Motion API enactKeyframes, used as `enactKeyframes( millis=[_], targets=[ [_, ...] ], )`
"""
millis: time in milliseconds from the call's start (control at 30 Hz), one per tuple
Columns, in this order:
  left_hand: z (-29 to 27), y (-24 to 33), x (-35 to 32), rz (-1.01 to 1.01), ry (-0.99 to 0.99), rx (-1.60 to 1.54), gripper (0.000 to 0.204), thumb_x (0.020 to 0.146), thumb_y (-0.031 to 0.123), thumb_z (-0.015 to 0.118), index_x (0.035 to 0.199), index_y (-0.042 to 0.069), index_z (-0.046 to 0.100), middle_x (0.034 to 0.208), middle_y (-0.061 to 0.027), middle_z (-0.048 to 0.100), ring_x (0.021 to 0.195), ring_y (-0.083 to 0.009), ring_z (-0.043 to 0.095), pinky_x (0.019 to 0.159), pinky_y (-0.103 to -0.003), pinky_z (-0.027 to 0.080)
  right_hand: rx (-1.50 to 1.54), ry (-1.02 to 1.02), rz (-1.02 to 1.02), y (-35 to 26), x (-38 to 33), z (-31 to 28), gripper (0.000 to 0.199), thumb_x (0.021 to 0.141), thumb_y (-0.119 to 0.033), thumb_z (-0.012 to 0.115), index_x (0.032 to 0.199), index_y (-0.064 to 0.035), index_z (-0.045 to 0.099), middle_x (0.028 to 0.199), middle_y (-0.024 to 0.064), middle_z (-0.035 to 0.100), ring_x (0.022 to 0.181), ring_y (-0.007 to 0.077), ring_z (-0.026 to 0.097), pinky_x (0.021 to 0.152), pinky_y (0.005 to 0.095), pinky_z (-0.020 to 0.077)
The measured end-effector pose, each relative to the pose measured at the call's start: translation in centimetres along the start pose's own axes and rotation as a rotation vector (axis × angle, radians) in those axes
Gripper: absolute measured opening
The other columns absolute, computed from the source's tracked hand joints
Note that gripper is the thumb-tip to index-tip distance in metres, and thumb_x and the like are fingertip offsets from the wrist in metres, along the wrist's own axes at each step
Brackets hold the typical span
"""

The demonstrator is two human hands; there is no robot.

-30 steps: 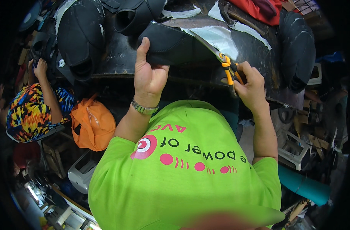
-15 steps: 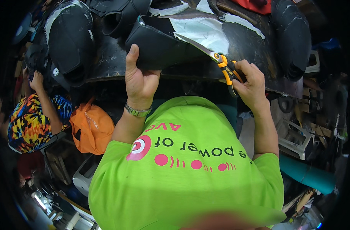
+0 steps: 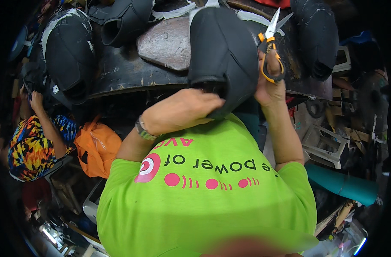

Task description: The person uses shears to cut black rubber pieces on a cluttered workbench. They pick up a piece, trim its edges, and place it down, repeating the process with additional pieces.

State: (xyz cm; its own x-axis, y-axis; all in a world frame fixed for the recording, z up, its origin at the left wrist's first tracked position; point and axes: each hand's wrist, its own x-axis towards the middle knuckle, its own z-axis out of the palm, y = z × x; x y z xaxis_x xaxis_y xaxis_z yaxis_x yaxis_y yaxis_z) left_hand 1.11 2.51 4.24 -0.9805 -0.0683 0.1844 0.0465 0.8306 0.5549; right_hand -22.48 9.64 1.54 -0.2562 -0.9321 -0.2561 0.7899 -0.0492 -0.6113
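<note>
A black, shell-like stitched cover (image 3: 223,51) stands in front of me, its hollow end turned toward my chest. At that opening, my left hand (image 3: 180,109) has its fingers bent in against the rim; the fingertips are partly hidden. My right hand (image 3: 270,83) is at the cover's right side, closed around scissors (image 3: 269,47) with yellow and black handles. The scissor blades point away from me, slightly apart, and are clear of the cover. Some right-hand fingers are hidden behind the handles and the cover.
A worn, flat wooden-looking block (image 3: 166,45) lies on the dark workbench (image 3: 131,77). Similar black covers stand at the left (image 3: 71,55) and right (image 3: 317,38). Another person (image 3: 39,141) sits at the left, near an orange bag (image 3: 97,147). A plastic stool (image 3: 326,145) is at the right.
The black cover has turned from lying crosswise to having its opening toward me. My left hand has moved to that opening. The scissors have swung from pointing left to pointing away.
</note>
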Motion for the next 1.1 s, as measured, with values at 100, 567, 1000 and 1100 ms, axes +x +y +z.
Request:
enactKeyframes(
  millis=[100,567,1000,1100],
  targets=[
    [0.6,0.6,0.9,-0.07,-0.097,-0.078,0.039,0.078,0.022,0.08,0.105,0.0,0.063,0.088,-0.0118,0.064,0.079,-0.0329,0.064,0.071,-0.039,0.053,0.063,0.122,0.033,0.8,1.0,-0.6,0.022,0.08,-0.01,0.078,0.099,-0.0059,0.067,0.095,0.008,0.071,0.09,0.02,0.07,0.085,0.039,0.059],
    [2.0,-9.2,-0.4,-0.572,0.678,-1.371,0.038,0.091,0.015,0.07,0.124,-0.001,0.059,0.117,-0.0085,0.065,0.1,-0.0131,0.065,0.086,-0.023,0.052,0.188,-0.108,-0.062,2.0,1.1,-2.5,0.048,0.074,-0.006,0.066,0.121,0.0004,0.06,0.11,0.015,0.068,0.099,0.0296,0.069,0.097,0.0427,0.0556],
    [-3.5,-9.9,2.6,-0.347,0.352,-1.035,0.022,0.081,0.01,0.081,0.1,0.004,0.073,0.09,-0.002,0.072,0.08,-0.0079,0.065,0.075,-0.024,0.051,-0.195,-0.27,-0.097,-2.1,3.2,-1.4,0.054,0.07,-0.004,0.071,0.123,-0.0043,0.059,0.116,0.0069,0.066,0.11,0.0203,0.063,0.101,0.0379,0.0501],
    [-4.2,-8.8,3.2,-0.319,0.361,-0.985,0.022,0.082,0.01,0.079,0.101,0.003,0.072,0.091,-0.0009,0.07,0.082,-0.0074,0.064,0.077,-0.024,0.051,-0.184,-0.209,-0.15,-2.1,3.0,-0.8,0.048,0.071,-0.001,0.072,0.118,-0.0064,0.061,0.109,0.004,0.066,0.104,0.017,0.063,0.097,0.035,0.0514]
  ],
)
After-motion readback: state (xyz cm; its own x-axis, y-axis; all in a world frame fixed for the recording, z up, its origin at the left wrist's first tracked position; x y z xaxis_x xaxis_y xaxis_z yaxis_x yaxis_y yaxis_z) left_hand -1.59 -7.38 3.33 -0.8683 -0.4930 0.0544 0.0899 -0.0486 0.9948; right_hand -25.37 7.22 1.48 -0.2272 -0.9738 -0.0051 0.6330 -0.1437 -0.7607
